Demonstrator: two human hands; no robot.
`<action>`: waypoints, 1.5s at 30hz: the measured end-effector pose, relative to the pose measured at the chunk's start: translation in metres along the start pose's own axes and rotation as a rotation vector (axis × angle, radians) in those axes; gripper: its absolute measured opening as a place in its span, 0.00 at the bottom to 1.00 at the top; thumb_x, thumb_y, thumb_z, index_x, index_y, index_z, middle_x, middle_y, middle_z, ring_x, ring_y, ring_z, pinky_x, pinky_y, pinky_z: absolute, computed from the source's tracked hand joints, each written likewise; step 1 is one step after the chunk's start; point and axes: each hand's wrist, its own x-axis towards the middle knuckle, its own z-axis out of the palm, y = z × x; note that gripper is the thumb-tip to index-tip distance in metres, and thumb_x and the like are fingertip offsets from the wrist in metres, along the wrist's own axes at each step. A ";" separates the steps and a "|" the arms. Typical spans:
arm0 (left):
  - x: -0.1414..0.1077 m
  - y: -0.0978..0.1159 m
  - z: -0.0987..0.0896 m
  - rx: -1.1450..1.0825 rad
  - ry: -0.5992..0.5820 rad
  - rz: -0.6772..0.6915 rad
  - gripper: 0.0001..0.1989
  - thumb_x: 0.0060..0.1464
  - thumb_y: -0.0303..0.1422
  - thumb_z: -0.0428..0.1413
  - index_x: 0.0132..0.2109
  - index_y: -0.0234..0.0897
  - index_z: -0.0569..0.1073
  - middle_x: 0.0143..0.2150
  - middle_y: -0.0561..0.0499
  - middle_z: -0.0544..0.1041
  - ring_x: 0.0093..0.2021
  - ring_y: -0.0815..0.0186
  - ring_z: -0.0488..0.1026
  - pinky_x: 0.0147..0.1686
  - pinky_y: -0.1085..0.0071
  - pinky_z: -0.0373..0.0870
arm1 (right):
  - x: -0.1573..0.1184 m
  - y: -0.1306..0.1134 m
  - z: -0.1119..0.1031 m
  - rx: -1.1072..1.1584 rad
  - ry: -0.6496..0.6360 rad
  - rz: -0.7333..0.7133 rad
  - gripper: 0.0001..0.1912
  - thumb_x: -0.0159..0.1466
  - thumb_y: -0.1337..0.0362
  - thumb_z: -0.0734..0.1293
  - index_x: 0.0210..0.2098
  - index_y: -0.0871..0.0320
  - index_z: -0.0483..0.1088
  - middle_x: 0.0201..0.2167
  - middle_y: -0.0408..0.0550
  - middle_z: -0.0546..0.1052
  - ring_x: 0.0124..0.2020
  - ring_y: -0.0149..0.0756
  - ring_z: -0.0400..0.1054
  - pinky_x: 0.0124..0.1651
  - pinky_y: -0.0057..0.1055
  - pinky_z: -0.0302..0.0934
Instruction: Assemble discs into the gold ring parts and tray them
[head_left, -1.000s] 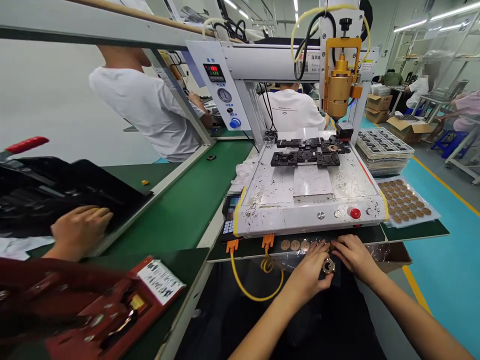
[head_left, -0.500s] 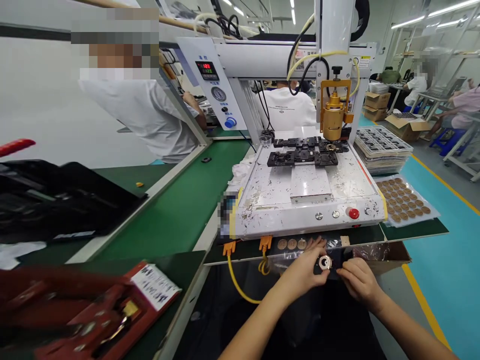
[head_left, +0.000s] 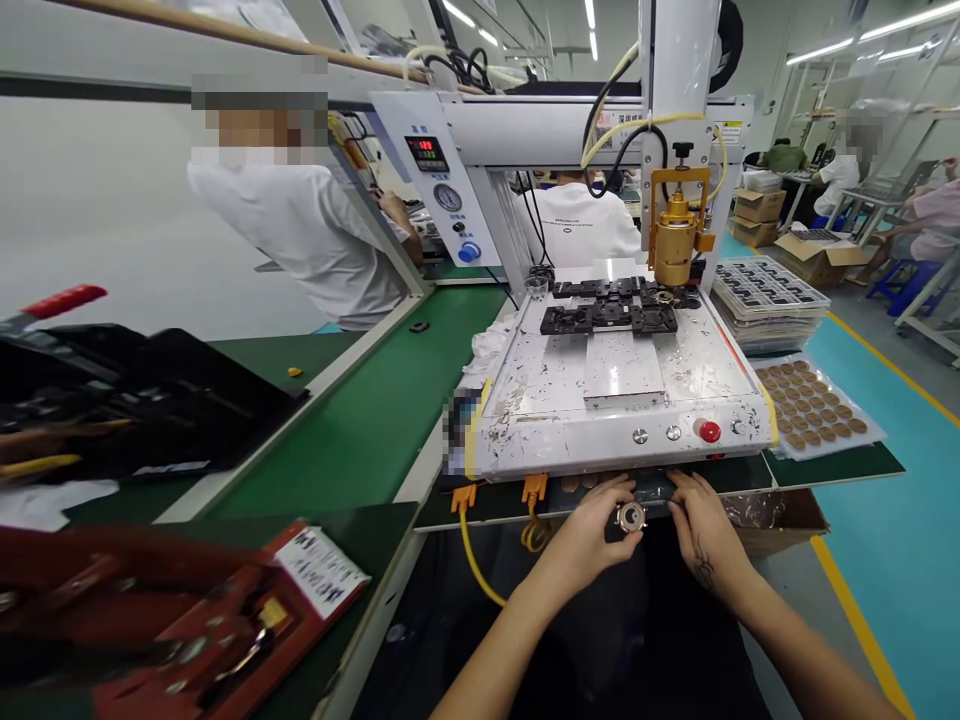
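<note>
My left hand (head_left: 596, 525) is closed around a small round watch case (head_left: 631, 517) with a rose-gold ring, tilted so its ring side faces me. To its right, my right hand (head_left: 701, 525) lies with fingers stretched forward over the near edge of the bench, on or beside a clear plastic sheet (head_left: 654, 490). Its fingertips touch the sheet's area, though whether they press on it is hard to see. Part of a row of round brown discs (head_left: 571, 483) shows left of my left hand, partly covered by it.
A white press machine (head_left: 555, 445) with a gold heating head (head_left: 673, 245) and black fixtures (head_left: 609, 316) stands ahead. Brown round pads on a sheet (head_left: 814, 405) lie right, beside stacked trays (head_left: 769, 300). A red hand press (head_left: 225, 640) is at left. Co-workers sit beyond.
My right hand has left the watch case's side and moved forward to the bench edge, its fingers spreading out from a pinch. My left hand has shifted slightly left with the watch case.
</note>
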 end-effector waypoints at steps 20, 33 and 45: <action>-0.004 0.020 0.009 -0.001 0.155 -0.025 0.18 0.52 0.25 0.68 0.50 0.41 0.77 0.56 0.44 0.81 0.58 0.48 0.76 0.60 0.47 0.72 | 0.029 -0.049 -0.063 0.518 -0.030 0.534 0.22 0.68 0.43 0.70 0.50 0.54 0.79 0.41 0.51 0.81 0.39 0.41 0.75 0.40 0.35 0.70; -0.044 0.084 -0.014 -1.204 0.314 -0.643 0.33 0.46 0.33 0.77 0.57 0.34 0.75 0.52 0.38 0.85 0.54 0.49 0.83 0.60 0.53 0.77 | 0.033 -0.082 -0.056 0.903 -0.236 0.648 0.19 0.64 0.47 0.76 0.36 0.57 0.74 0.22 0.40 0.76 0.22 0.31 0.69 0.31 0.31 0.65; -0.073 0.097 -0.015 -1.233 0.347 -0.516 0.24 0.62 0.43 0.67 0.60 0.36 0.79 0.55 0.39 0.84 0.58 0.48 0.81 0.63 0.50 0.77 | 0.029 -0.104 -0.057 0.944 -0.445 0.682 0.19 0.70 0.48 0.71 0.33 0.55 0.69 0.21 0.38 0.70 0.21 0.29 0.59 0.26 0.28 0.53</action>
